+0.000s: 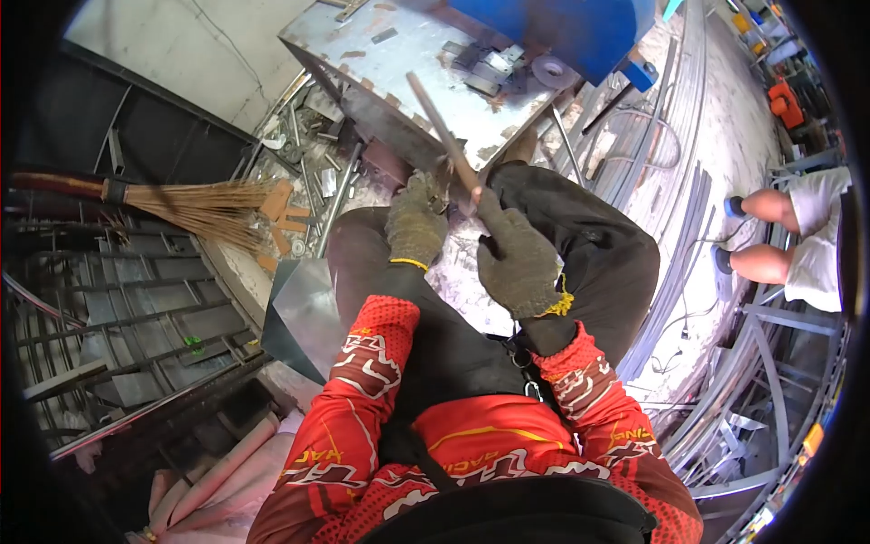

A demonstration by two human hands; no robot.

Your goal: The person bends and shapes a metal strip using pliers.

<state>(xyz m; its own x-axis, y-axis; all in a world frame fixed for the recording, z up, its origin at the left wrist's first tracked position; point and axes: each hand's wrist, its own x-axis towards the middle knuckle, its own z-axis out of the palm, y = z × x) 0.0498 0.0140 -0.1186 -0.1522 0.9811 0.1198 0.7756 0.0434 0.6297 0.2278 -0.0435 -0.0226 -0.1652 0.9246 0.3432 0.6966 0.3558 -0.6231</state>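
Observation:
My right hand [521,258], in a grey-brown work glove with a yellow cuff, is closed round the lower end of a long narrow brown bar [444,131]. The bar slants up and to the left, its far end over the edge of a metal-topped table [353,45]. Between my knees, my left hand [417,222] wears a matching glove. Its fingers are curled near a small dark piece close to the bar, and what they hold is hidden. Both hands are just in front of the table's near side.
On the table lie small metal pieces [489,68] and a disc [553,71] beside a blue machine part [571,32]. A straw broom [190,199] and scraps lie left. Long metal strips [671,181] cover the floor at right, where another person's legs [761,236] show.

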